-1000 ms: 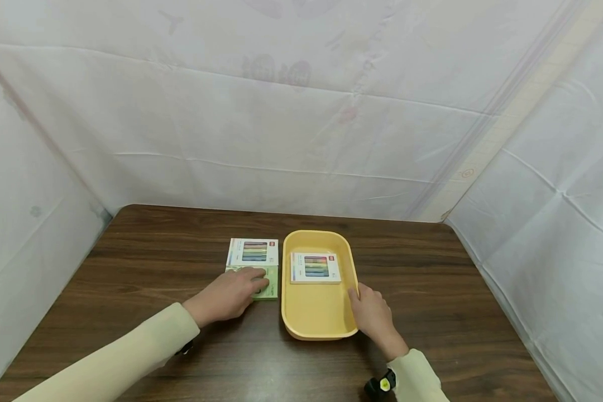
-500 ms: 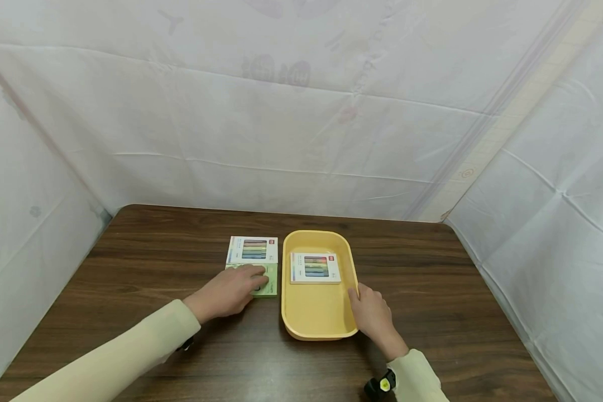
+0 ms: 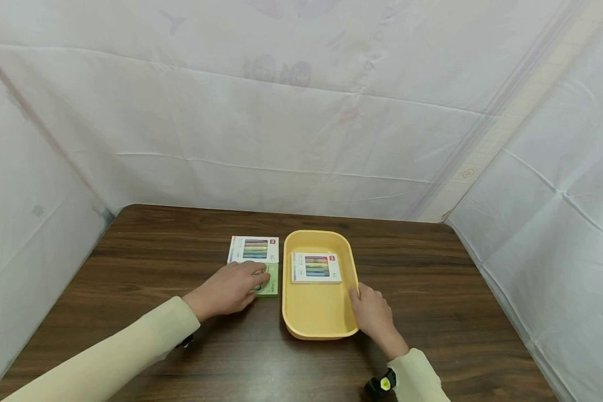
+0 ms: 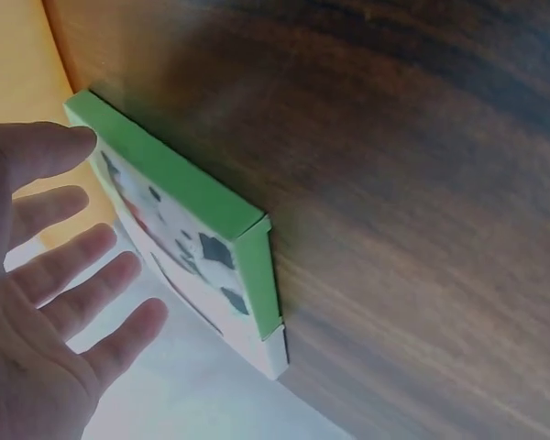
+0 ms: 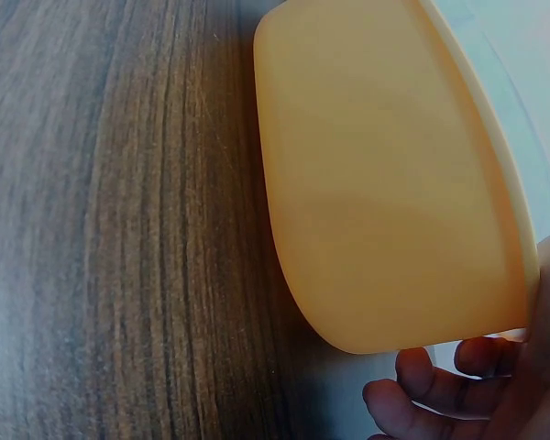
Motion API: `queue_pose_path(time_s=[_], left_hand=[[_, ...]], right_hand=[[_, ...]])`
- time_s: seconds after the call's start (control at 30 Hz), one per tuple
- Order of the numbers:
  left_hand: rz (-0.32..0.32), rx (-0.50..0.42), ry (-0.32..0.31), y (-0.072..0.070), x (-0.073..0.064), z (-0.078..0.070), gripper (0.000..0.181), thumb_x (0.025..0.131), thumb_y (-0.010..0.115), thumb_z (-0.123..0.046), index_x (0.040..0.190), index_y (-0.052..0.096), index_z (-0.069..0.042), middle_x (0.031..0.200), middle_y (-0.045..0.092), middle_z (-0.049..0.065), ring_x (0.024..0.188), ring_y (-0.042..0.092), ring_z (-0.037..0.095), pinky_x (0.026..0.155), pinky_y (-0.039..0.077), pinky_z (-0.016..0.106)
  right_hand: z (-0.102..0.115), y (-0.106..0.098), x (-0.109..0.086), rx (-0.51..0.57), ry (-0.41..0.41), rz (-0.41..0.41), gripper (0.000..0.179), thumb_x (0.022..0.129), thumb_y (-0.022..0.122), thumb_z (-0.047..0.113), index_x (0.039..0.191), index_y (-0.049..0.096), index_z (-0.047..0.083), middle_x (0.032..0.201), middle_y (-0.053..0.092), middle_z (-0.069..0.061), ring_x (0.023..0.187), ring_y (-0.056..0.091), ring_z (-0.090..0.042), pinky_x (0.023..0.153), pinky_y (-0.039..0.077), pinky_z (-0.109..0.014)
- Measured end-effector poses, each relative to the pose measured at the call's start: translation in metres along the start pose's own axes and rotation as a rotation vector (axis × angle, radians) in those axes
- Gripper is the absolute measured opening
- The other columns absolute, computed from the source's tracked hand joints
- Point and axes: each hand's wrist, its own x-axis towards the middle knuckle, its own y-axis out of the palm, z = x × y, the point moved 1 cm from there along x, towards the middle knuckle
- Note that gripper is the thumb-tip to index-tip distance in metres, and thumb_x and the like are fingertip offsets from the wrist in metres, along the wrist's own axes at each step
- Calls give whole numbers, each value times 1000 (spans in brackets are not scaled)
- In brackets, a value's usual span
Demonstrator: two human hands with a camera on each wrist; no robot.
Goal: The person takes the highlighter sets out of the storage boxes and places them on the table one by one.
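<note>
A green box with a printed top lies flat on the table, partly covered by my left hand. In the left wrist view the fingers are spread over the box and the thumb lies by its edge; contact is hard to tell. Against the green box's far side sits a white box whose window shows coloured sticks. My right hand grips the right rim of a yellow tray, thumb on the inner side. Inside the tray rests a similar white box with coloured sticks.
The tray stands just right of the two boxes, a narrow gap between them. Everything is on a dark wood-grain table. White sheeting rises behind the table and along both sides.
My left hand has shifted slightly away from the body, and the green and white boxes have slid a little toward the table's back. The tray and right hand have stayed put.
</note>
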Motion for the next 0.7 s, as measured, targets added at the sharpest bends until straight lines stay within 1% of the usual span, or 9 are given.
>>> queue_pose_path(time_s=[0.2,0.37,0.5,0.7], left_hand=[[-58,18,25,-8,5,-2,35,84,71,-18,117,63,-14,122,64,8,111,62,24,87,53,44],[-91,22,37,-16,10,-4,35,88,67,-20,122,64,-12,120,65,7,111,63,23,89,52,44],[-89,29,34,-21,14,-7,36,91,64,-24,125,63,-13,121,65,6,111,63,22,91,52,43],[-77,23,22,-24,21,-11,41,91,64,-27,129,60,-14,126,63,6,115,61,23,96,50,44]], right_hand=[[0,0,0,12,7,6,31,101,41,29,83,57,9,63,51,-4,52,50,-16,47,36,-29],[-1,0,0,22,11,16,32,102,40,29,83,57,9,63,51,-4,52,50,-15,47,36,-29],[-1,0,0,19,3,14,32,101,40,29,81,56,9,63,51,-4,52,49,-15,47,35,-29],[-2,0,0,15,2,11,32,101,40,29,82,57,9,63,51,-4,52,50,-15,47,35,-29]])
